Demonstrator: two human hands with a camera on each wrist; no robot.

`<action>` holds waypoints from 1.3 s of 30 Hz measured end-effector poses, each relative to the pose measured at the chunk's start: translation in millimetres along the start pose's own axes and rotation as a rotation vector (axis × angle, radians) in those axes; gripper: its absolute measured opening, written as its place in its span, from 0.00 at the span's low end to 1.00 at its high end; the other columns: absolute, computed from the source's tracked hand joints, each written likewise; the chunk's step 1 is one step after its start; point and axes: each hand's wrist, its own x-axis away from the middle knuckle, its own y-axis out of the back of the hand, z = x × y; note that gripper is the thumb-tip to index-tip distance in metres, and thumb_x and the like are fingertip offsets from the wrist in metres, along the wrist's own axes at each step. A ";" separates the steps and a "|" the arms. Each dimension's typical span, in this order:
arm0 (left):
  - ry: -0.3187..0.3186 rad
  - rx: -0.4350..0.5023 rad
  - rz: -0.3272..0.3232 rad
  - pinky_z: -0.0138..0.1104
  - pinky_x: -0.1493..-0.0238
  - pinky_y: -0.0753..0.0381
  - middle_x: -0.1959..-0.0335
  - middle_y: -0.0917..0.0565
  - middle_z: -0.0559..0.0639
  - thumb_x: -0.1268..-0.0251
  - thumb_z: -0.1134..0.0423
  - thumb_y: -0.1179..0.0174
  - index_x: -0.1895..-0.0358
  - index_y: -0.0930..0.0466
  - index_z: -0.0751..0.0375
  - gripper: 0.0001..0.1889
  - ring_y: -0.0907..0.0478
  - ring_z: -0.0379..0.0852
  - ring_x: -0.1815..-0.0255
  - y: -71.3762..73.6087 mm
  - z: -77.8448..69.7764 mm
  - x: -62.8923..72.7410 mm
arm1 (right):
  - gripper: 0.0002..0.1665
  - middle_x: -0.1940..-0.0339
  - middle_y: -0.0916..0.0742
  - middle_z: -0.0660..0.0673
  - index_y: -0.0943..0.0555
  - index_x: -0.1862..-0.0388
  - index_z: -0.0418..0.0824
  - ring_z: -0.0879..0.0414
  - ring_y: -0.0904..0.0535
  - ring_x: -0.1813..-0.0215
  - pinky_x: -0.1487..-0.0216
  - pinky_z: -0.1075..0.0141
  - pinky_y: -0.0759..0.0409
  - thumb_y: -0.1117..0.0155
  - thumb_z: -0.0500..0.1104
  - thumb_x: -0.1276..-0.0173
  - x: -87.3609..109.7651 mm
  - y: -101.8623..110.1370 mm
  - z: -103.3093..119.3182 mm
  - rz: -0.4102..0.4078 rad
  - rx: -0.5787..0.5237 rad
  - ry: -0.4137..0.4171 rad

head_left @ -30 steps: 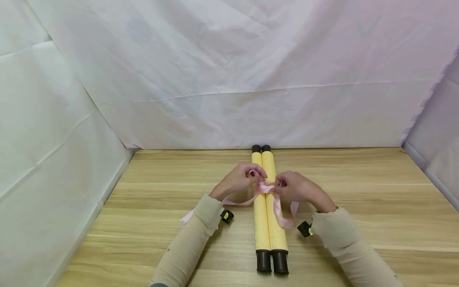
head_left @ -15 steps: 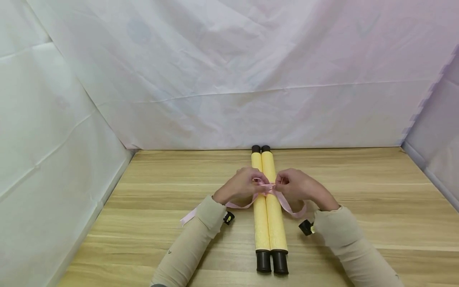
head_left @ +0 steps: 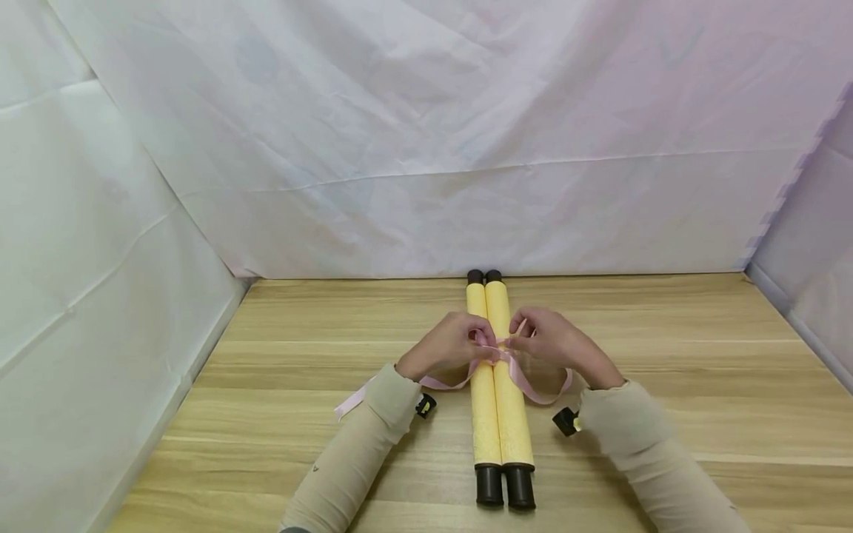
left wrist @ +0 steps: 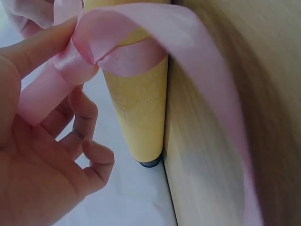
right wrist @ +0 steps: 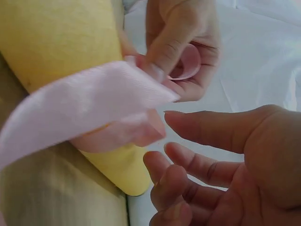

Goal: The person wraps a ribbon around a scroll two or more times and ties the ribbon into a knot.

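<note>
Two yellow scrolls (head_left: 512,422) with dark end knobs lie side by side, pointing away from me. A pink satin ribbon (head_left: 526,383) wraps around their middle, with a knot on top. My left hand (head_left: 448,345) pinches a loop of the ribbon (left wrist: 89,42) between thumb and fingers, right at the knot. From the other side, my right hand (right wrist: 235,160) reaches in close to the knot, its thumb and fingers spread apart beside the ribbon (right wrist: 89,101). One ribbon tail (head_left: 349,406) runs left beneath the left forearm; the other curves out under the right hand.
The scrolls rest on a wood-grain table (head_left: 280,333), their far ends near a white cloth backdrop (head_left: 426,222). White cloth also walls the left and right sides. Small black devices (head_left: 566,422) sit at both sleeve cuffs.
My left hand has shifted slightly right and down, closer to the knot. The right fingers have spread apart. The right-hand ribbon tail has swung outward from the scrolls.
</note>
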 end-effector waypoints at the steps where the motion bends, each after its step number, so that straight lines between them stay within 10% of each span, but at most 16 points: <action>1: 0.002 -0.001 -0.009 0.26 0.72 0.25 0.78 0.19 0.40 0.41 0.60 0.28 0.73 0.17 0.54 0.07 0.25 0.34 0.75 0.0 -0.4 0.0 | 0.10 0.67 0.16 0.44 0.23 0.59 0.36 0.54 0.21 0.66 0.64 0.61 0.23 0.35 0.41 0.31 -1.3 -1.6 -0.6 0.000 0.002 -0.008; 20: 0.109 -0.197 -0.170 0.29 0.72 0.30 0.78 0.22 0.41 0.41 0.52 0.28 0.77 0.24 0.51 0.15 0.28 0.37 0.74 -4.6 -3.4 1.5 | 0.05 0.68 0.18 0.47 0.19 0.66 0.40 0.55 0.26 0.65 0.62 0.62 0.28 0.40 0.38 0.28 -3.6 -9.2 2.3 -0.068 -0.051 0.037; 39: 0.059 -0.211 -0.227 0.26 0.77 0.34 0.82 0.25 0.42 0.41 0.57 0.28 0.68 0.20 0.57 0.11 0.32 0.35 0.79 -10.4 -1.9 -0.3 | 0.05 0.69 0.17 0.47 0.18 0.65 0.39 0.55 0.25 0.65 0.62 0.63 0.27 0.41 0.34 0.30 -1.9 -7.3 2.8 -0.019 -0.096 0.103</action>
